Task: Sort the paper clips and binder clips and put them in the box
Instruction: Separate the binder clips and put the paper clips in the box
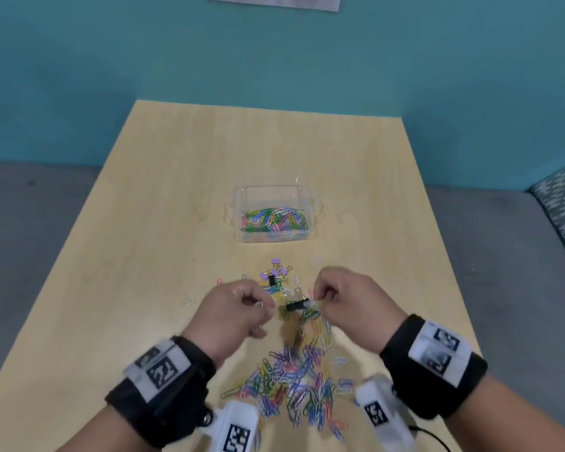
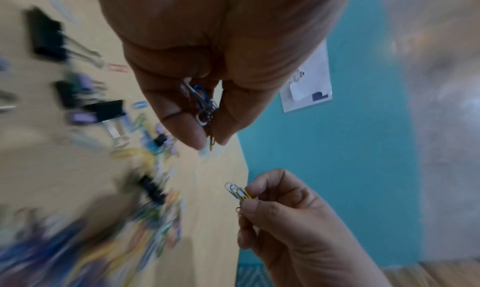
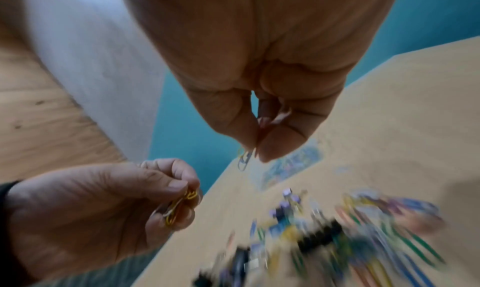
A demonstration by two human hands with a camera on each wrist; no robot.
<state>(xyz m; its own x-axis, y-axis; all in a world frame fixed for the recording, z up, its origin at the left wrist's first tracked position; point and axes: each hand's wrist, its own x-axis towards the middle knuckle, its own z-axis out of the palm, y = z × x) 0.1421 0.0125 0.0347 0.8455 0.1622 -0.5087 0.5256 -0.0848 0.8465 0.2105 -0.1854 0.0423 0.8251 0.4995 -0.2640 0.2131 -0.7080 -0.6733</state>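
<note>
From the head view, you're holding both hands up over the middle of the surface [image 1: 144,197], toward its near edge. Your left hand [image 1: 234,309] is curling tight around a small bunch of paper clips, and your right hand [image 1: 349,300] is pinching a few more between thumb and fingertips. The clear box [image 1: 242,203] is sitting past your hands toward the far edge, already carrying a layer of coloured clips [image 1: 274,218]. Purple binder clips [image 1: 274,272] are lying between the box and your hands, and a black binder clip [image 1: 297,305] is resting just under your right fingers. The big loose pile of paper clips [image 1: 294,383] is spreading out by the near edge, between your wrists.

Over to the left wrist view: your left grip is closing thumb against fingers on blue, white and yellow clips [image 2: 205,104]. Your right hand [image 2: 298,223] is showing white and yellow clips poking out of its pinch.

The right wrist view is blurring badly below, but your right grip is nipping clips [image 3: 245,158] at its fingertips, above the surface.
</note>
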